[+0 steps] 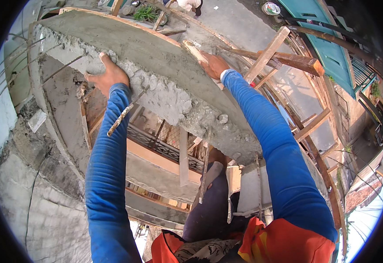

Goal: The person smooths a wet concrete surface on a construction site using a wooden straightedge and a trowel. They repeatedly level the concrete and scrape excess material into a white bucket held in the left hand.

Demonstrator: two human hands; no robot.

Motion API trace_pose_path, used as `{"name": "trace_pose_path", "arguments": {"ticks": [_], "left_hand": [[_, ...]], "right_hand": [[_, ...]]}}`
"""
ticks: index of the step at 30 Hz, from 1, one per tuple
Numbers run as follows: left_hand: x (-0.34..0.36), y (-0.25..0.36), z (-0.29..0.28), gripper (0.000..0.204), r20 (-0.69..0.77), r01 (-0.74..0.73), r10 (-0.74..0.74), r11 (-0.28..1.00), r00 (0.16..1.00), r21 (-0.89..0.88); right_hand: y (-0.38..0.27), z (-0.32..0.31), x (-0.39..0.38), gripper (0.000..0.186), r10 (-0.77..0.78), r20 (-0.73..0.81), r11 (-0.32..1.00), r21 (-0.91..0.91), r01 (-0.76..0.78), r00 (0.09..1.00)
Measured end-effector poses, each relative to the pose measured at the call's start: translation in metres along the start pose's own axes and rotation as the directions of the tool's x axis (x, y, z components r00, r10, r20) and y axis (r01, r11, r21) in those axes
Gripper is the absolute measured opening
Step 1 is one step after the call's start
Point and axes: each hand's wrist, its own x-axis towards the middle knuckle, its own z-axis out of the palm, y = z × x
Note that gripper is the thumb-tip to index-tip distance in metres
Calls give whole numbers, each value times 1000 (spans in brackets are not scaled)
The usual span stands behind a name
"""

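Note:
My left hand (109, 76) rests on the broken, rough inner edge (150, 94) of a curved concrete slab (147, 46), thumb and index finger spread apart. My right hand (213, 65) is closed on a pale, worn wooden piece (193, 49) at the slab's outer edge. The slab's top is smooth grey, with crumbled concrete and loose chunks (223, 118) along its inner side. A rusty, crusted rebar (120, 119) sticks out beside my left forearm, and more rebars (62, 68) project at the left. Both forearms wear blue sleeves.
Wooden formwork and braces (266, 52) run along the right, above a paved ground (239, 24). A person (187, 5) is partly visible at the top, near a plant (145, 13) and bucket (270, 8). Below me are my leg, an opening and an ornamental railing (152, 147). A teal structure (329, 52) stands right.

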Motion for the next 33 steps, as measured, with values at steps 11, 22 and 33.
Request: {"name": "trace_pose_path", "arguments": {"ticks": [11, 22, 33], "left_hand": [[-3, 4, -9, 106, 14, 27, -27, 999, 1000, 27], [6, -7, -12, 109, -19, 46, -45, 998, 999, 48], [4, -1, -8, 108, -10, 46, -46, 998, 999, 34]], "right_hand": [[16, 5, -59, 56, -133, -138, 990, 26, 138, 981], [4, 0, -84, 57, -171, -112, 977, 107, 183, 979], [3, -3, -71, 57, -260, -140, 961, 56, 270, 955]]}}
